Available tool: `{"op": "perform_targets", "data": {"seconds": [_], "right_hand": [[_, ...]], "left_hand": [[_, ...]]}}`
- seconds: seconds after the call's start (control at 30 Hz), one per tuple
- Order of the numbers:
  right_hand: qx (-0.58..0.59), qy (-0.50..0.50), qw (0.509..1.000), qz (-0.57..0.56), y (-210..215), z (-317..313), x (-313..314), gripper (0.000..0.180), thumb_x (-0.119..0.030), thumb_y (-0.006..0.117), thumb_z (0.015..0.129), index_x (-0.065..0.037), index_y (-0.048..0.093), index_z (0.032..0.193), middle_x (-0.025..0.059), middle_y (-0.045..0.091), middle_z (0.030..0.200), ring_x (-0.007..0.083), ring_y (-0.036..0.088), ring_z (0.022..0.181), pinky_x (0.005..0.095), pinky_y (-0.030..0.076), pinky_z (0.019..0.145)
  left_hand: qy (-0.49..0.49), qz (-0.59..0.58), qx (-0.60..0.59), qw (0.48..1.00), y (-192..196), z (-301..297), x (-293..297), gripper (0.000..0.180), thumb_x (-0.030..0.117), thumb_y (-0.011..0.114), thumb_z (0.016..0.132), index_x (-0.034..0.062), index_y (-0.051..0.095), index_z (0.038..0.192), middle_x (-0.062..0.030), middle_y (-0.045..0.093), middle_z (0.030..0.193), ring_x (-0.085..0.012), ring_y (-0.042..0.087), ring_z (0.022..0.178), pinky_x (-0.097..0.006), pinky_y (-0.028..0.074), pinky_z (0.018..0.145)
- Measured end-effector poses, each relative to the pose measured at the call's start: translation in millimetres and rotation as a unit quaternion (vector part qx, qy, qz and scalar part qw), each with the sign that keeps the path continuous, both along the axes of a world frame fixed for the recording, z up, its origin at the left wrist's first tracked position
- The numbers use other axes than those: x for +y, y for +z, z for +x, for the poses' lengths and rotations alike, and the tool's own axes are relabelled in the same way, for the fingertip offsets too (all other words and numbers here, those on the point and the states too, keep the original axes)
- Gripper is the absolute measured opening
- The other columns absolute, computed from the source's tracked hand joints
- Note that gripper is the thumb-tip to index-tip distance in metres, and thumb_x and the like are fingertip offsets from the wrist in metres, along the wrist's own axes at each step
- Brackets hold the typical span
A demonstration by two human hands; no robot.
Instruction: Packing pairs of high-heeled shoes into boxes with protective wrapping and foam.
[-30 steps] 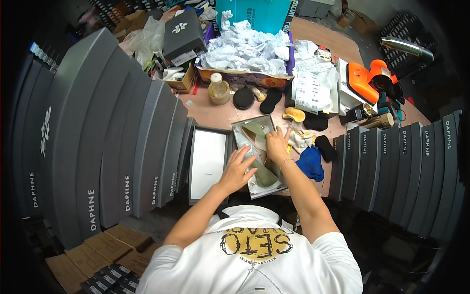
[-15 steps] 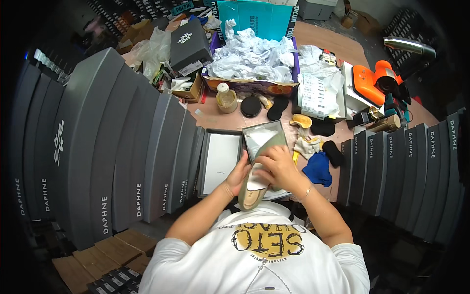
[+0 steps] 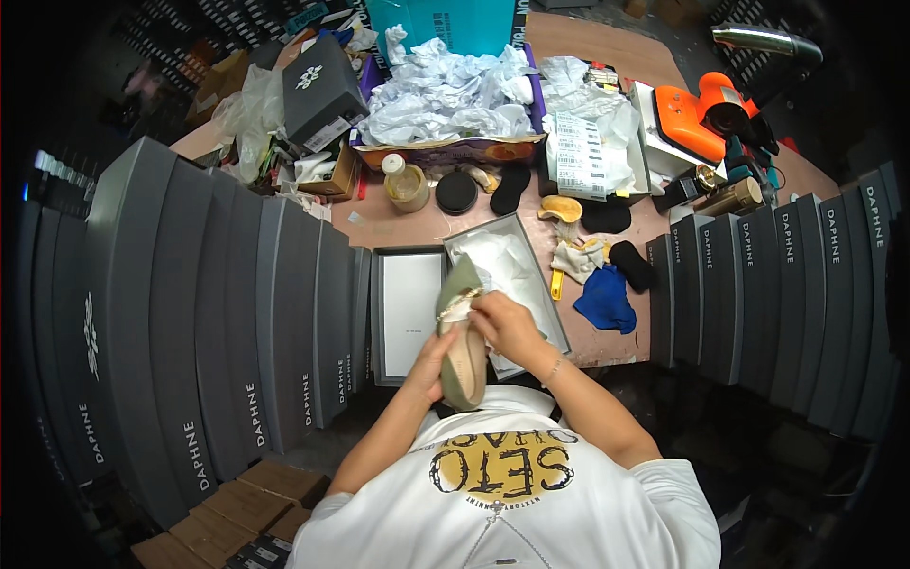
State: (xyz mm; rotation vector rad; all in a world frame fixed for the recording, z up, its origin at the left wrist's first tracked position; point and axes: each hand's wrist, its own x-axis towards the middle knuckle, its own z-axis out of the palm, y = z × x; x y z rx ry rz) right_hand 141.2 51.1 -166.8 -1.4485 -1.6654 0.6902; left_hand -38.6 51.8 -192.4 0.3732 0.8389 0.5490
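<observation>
Okay, so closest to the camera is the white T-shirt [image 3: 493, 512], and just in front of it a green shoe [image 3: 464, 365] is held up off the tabletop [image 3: 379, 220], toe pointing away, insole showing. Left hand [image 3: 433, 370] wraps the shoe's side, gripping it. Right hand [image 3: 509, 327] has its fingers curled in at the shoe's mouth, right by some white paper [image 3: 458, 311] and the gold-coloured trim [image 3: 455, 303]. Can't tell if those fingertips really pinch the paper, they hide it.

For doing this bit well, I'd let the left hand do all the steadying, firm but not squashing the upper. Right hand should go gently: fingertips clear of the trim so nothing snags, nails off the insole, no yanking sideways.

Just beyond the shoe lies a grey shoebox [image 3: 552, 302] lined with white tissue [image 3: 502, 261]. Working over it seems smart, softer landing if something slips. White-lined lid [image 3: 409, 303] sits just left. On the right: yellow handle [image 3: 556, 285], blue cloth [image 3: 607, 302].

Further back, a white-capped jar [image 3: 406, 187] and round black tin [image 3: 456, 192], then a purple box [image 3: 455, 153] heaped with crumpled paper [image 3: 450, 95].
</observation>
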Motion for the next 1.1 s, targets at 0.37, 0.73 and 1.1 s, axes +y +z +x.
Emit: {"op": "perform_targets", "data": {"seconds": [0.37, 0.73, 1.1], "right_hand": [[-0.111, -0.001, 0.974, -0.196, 0, 24, -45, 0.027, -0.022, 0.071, 0.075, -0.001, 0.059, 0.085, 0.0171, 0.062, 0.080, 0.0357, 0.058, 0.085, 0.0449, 0.040, 0.074], [-0.243, 0.056, 0.967, -0.053, 40, -2, -8, 0.026, -0.018, 0.061, 0.081, -0.012, 0.053, 0.105, 0.0096, 0.057, 0.084, 0.0277, 0.061, 0.074, 0.0382, 0.050, 0.057], [-0.013, 0.125, 0.992, -0.022, -20, 8, -14, 0.013, -0.011, 0.055, 0.090, -0.009, 0.050, 0.101, 0.0117, 0.061, 0.091, 0.0277, 0.064, 0.080, 0.0349, 0.053, 0.065]], "left_hand": [[0.009, 0.114, 0.132, 0.985, 4, -3, 2, 0.066, 0.031, 0.057, 0.094, 0.0015, 0.025, 0.143, -0.0206, 0.038, 0.138, -0.0283, 0.043, 0.126, -0.038, 0.037, 0.105], [-0.004, -0.008, -0.010, 1.000, 20, 29, -13, 0.071, 0.061, 0.034, 0.094, 0.0059, 0.032, 0.139, -0.0129, 0.046, 0.132, -0.0245, 0.047, 0.122, -0.040, 0.041, 0.102], [0.082, -0.076, -0.051, 0.992, 12, -1, -23, 0.053, 0.044, 0.041, 0.095, 0.0024, 0.045, 0.128, -0.0204, 0.046, 0.130, -0.0263, 0.059, 0.101, -0.041, 0.051, 0.088]]}}
